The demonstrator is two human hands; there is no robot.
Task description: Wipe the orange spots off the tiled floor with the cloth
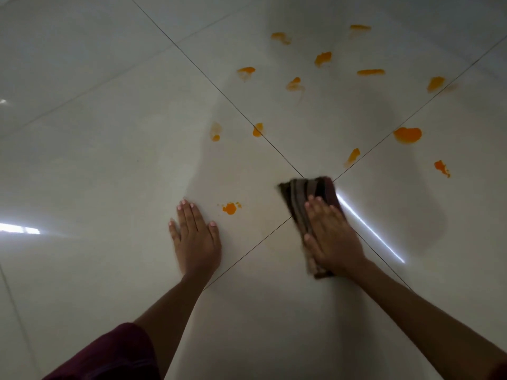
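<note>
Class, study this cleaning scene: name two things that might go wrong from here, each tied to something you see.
1. The right hand presses a small folded cloth; many orange spots remain, so it may smear rather than lift them.
2. The left hand rests flat beside a spot and could pick up orange.

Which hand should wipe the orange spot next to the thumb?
Probably the right hand: it already presses the cloth flat, near that spot. The left hand is closer but bare, flat on the floor.

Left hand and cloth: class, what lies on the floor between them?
In the head view, one orange spot lies on the tile between the left hand and the cloth under the right hand.
</note>
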